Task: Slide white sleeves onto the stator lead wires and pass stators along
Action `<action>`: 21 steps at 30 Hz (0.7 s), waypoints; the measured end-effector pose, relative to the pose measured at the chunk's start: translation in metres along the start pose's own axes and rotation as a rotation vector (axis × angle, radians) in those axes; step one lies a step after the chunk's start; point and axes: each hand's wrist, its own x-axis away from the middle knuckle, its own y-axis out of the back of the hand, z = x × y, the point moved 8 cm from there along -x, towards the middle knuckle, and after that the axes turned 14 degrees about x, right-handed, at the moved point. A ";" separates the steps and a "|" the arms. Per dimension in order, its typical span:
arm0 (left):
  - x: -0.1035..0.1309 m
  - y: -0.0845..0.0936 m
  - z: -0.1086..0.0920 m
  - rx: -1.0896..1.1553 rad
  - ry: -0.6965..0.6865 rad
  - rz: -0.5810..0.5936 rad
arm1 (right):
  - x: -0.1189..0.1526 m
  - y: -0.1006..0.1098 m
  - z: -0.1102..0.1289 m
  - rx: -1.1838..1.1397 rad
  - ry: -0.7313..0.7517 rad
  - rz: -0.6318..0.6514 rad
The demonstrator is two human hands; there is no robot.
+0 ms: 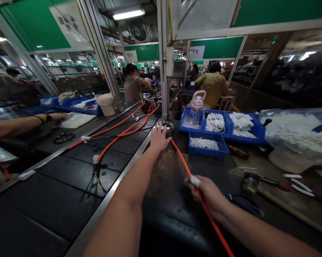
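While the wired part [166, 124] mid-frame is partly covered by the spread left hand [159, 137], the orange cable [181, 157], lower right, is pinched at its already-fitted white piece [195, 180] by the right hand [208, 193], remaining work unclear.

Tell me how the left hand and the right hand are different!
The left hand reaches farther forward, while the right hand is nearer the camera. The left hand is opened out over a small part with green and white bits, but the right hand is curled around the orange cord at its white piece. Both wear no gloves.
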 end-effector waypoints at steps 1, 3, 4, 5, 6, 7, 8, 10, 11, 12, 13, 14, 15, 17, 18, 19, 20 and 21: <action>0.003 -0.003 -0.004 0.039 0.028 0.000 | -0.018 -0.008 0.008 -0.052 0.010 -0.031; 0.030 -0.010 -0.011 0.133 0.085 0.043 | -0.048 -0.021 0.020 -0.124 0.024 -0.074; 0.053 -0.015 -0.015 0.186 0.112 0.087 | -0.058 -0.025 0.023 -0.139 0.028 -0.086; 0.080 -0.021 -0.018 0.239 0.147 0.137 | -0.067 -0.029 0.024 -0.161 0.030 -0.092; 0.110 -0.028 -0.021 0.294 0.185 0.196 | -0.073 -0.033 0.024 -0.181 0.029 -0.093; 0.142 -0.036 -0.025 0.346 0.219 0.249 | -0.077 -0.036 0.024 -0.199 0.030 -0.088; 0.173 -0.045 -0.029 0.396 0.249 0.302 | -0.081 -0.040 0.023 -0.214 0.031 -0.080; 0.229 -0.071 -0.041 0.778 0.379 0.465 | -0.083 -0.049 0.025 -0.232 0.041 -0.065; 0.249 -0.081 -0.048 1.004 0.442 0.482 | -0.082 -0.052 0.028 -0.233 0.053 -0.058; 0.262 -0.087 -0.052 1.125 0.488 0.446 | -0.080 -0.055 0.032 -0.226 0.068 -0.052; 0.269 -0.089 -0.053 1.202 0.535 0.371 | -0.076 -0.057 0.036 -0.211 0.086 -0.045; 0.270 -0.088 -0.053 1.218 0.560 0.274 | -0.069 -0.058 0.041 -0.188 0.108 -0.034; 0.267 -0.083 -0.055 1.197 0.565 0.185 | -0.061 -0.058 0.046 -0.158 0.133 -0.019; 0.251 -0.067 -0.064 1.119 0.519 0.055 | -0.038 -0.053 0.054 -0.081 0.192 0.030; 0.240 -0.057 -0.071 1.080 0.476 0.022 | -0.024 -0.048 0.056 -0.038 0.221 0.064; 0.227 -0.046 -0.079 1.043 0.428 -0.014 | -0.008 -0.041 0.055 0.004 0.244 0.101; 0.215 -0.035 -0.087 1.001 0.384 -0.033 | 0.008 -0.033 0.052 0.039 0.260 0.137; 0.203 -0.024 -0.095 0.959 0.341 -0.061 | 0.026 -0.024 0.046 0.083 0.265 0.176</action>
